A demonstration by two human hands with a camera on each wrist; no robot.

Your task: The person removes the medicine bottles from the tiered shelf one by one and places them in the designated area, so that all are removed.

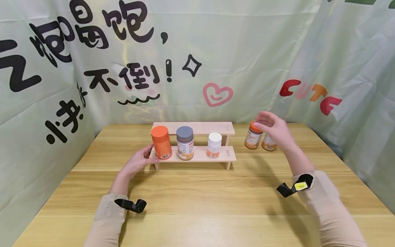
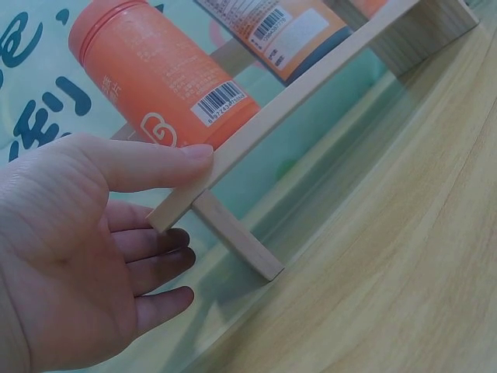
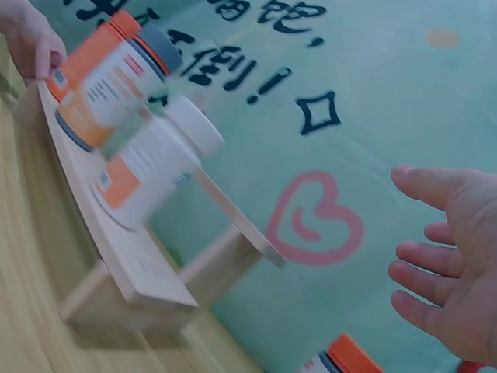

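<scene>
A two-tier wooden stand point(image 1: 197, 156) is gripped at its lower left end by my left hand point(image 1: 139, 162). In the left wrist view, the thumb lies along the board edge, with the other fingers at and below the board's end. On the lower board stand an all-orange bottle point(image 1: 161, 145), a grey-capped bottle point(image 1: 185, 145) and a small white bottle point(image 1: 214, 147). My right hand point(image 1: 276, 132) is over two bottles on the table, an orange-capped one point(image 1: 253, 139) and another point(image 1: 269, 143) partly covered by the hand. Its fingers look extended and hold nothing in the right wrist view.
The upper board point(image 1: 192, 128) of the stand is behind the bottles. Everything stands on a wood-grain table point(image 1: 197, 202). A pale printed curtain point(image 1: 247, 51) hangs along the table's back and sides.
</scene>
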